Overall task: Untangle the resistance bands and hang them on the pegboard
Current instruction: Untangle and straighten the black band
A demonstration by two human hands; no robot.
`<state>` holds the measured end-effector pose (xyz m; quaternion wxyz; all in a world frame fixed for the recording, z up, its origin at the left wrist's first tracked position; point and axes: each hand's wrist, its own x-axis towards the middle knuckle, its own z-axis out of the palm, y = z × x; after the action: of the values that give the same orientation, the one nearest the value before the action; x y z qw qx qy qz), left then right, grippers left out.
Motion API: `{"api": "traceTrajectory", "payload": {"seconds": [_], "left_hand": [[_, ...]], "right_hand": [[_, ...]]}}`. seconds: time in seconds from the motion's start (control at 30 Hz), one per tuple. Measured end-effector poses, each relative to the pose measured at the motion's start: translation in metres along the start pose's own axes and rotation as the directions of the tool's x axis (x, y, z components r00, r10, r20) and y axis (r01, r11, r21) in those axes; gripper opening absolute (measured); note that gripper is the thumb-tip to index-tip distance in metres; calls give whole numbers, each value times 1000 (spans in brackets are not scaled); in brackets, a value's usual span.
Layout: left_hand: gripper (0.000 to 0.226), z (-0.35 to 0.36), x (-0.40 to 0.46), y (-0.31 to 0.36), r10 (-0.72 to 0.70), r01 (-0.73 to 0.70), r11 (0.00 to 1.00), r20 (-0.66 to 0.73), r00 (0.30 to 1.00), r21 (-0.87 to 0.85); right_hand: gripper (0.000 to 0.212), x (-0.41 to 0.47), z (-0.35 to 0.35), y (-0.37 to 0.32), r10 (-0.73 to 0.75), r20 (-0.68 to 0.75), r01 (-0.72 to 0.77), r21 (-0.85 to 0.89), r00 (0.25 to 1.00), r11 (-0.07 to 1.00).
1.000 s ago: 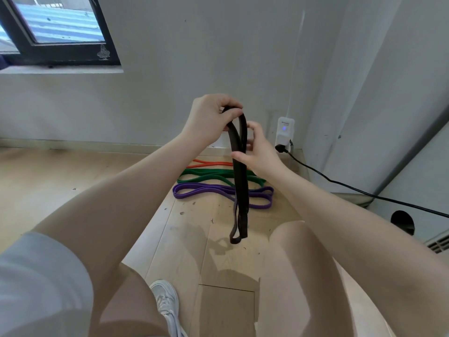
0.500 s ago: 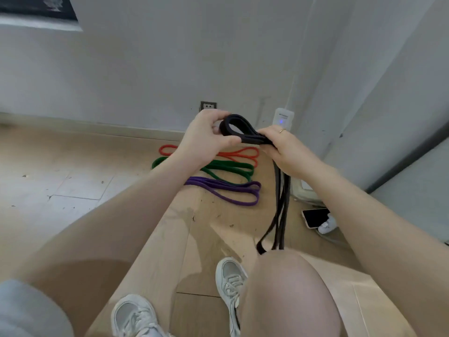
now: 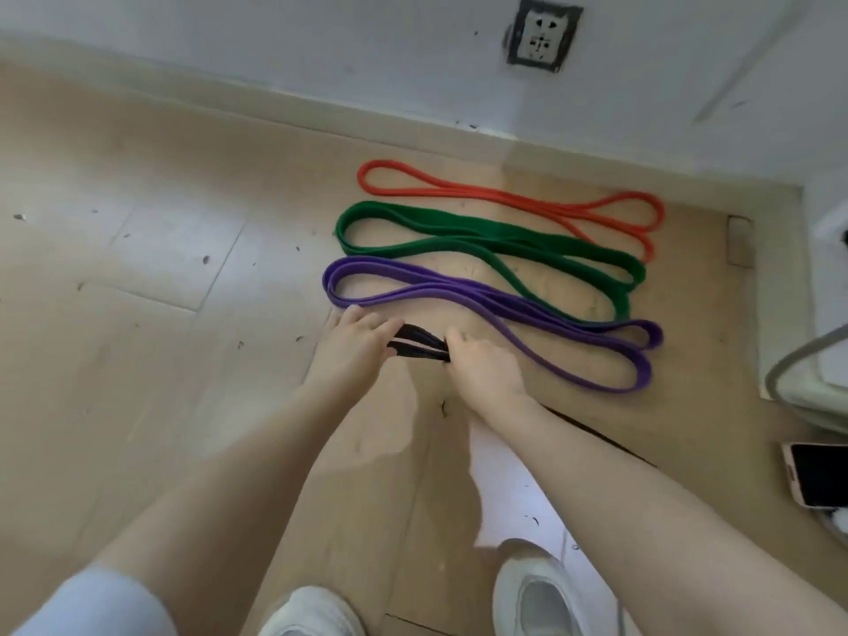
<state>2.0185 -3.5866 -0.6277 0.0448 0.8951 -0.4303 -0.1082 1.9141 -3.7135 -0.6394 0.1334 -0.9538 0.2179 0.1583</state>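
Three folded resistance bands lie side by side on the wooden floor: an orange band (image 3: pixel 509 199) nearest the wall, a green band (image 3: pixel 486 241) in the middle, a purple band (image 3: pixel 482 296) closest to me. Just in front of the purple band both hands hold a black band (image 3: pixel 420 345) low over the floor. My left hand (image 3: pixel 353 346) grips its left end. Gripping it a little to the right is my right hand (image 3: pixel 482 364). The rest of the black band trails under my right forearm, mostly hidden. No pegboard is in view.
The white wall with a socket (image 3: pixel 543 36) and a skirting board runs behind the bands. A phone (image 3: pixel 821 479) lies on the floor at the right, beside a white object with a grey cable (image 3: pixel 798 360). My white shoes (image 3: pixel 537 594) are at the bottom.
I have bent down: both hands dropped from chest height to floor level with the black band, which hung down before and is now laid in front of the purple band.
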Motion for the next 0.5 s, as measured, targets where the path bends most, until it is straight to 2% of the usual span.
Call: {"api": "traceTrajectory", "payload": {"seconds": [0.03, 0.1, 0.17, 0.27, 0.37, 0.43, 0.5], "left_hand": [[42, 10, 4, -15, -45, 44, 998, 27, 999, 38], [39, 27, 7, -40, -50, 47, 995, 37, 998, 83], [34, 45, 5, -63, -30, 26, 988, 26, 999, 154], [29, 65, -3, -84, -131, 113, 974, 80, 988, 194], [29, 81, -9, -91, -254, 234, 952, 83, 964, 198], [31, 90, -10, -89, -313, 299, 939, 58, 948, 171], [43, 93, -8, -84, -364, 339, 920, 105, 926, 195]], "right_hand": [[31, 11, 13, -8, -26, -25, 26, 14, 999, 1000], [33, 30, 32, -25, -64, -60, 67, 42, 996, 997], [39, 46, 52, -39, -106, -35, 109, 98, 994, 989], [53, 54, 74, -49, -197, 35, 190, 155, 980, 970], [66, 35, 79, -26, -187, 74, 167, 218, 980, 962], [65, 13, 75, 6, -174, 90, 151, 221, 981, 964], [57, -12, 69, 48, -140, 140, 111, 197, 980, 974]]}}
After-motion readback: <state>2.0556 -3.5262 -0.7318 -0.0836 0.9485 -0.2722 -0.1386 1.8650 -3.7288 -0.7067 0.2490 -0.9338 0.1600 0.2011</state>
